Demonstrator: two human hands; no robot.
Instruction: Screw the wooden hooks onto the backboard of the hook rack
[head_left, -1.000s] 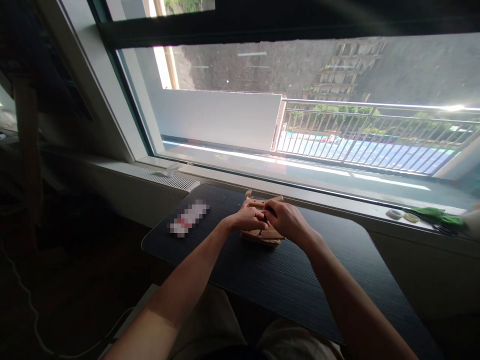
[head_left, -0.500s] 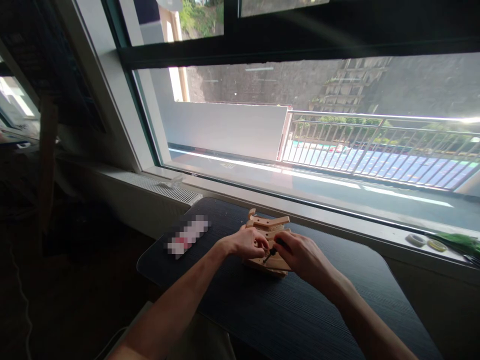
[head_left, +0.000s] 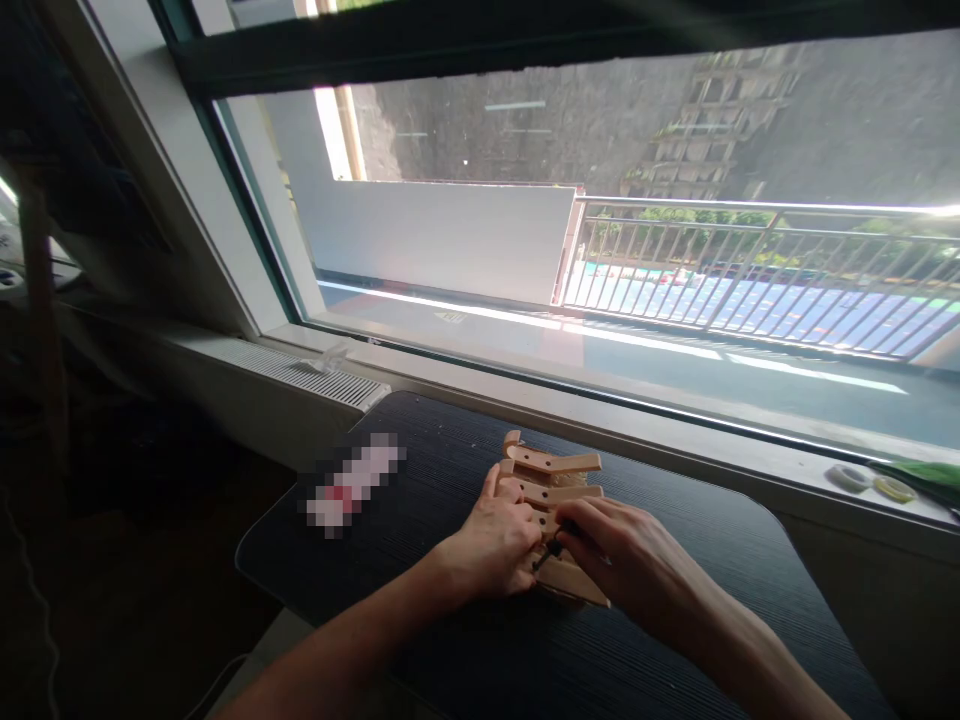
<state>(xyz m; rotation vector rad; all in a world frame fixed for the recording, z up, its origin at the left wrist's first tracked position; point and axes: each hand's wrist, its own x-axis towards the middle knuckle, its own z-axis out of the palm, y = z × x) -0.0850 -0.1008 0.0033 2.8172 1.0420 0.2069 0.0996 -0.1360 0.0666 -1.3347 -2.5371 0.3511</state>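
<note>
A light wooden assembly of several stacked slats with holes lies on the dark table near the window. My left hand rests closed on its left side, fingers curled over the slats and holding it down. My right hand is closed in a pinch on a small dark tool or screw, whose tip touches the front slat. The lower part of the assembly is hidden under both hands.
A pixelated white and red object lies on the table's left side. Behind the table runs the window sill with two small rings and something green at the far right. A vent grille lies to the left.
The camera tilted down and closer, so hands and wooden assembly sit lower in view. Both hands stay on the assembly; the right hand's pinch has shifted slightly toward the front slat.
</note>
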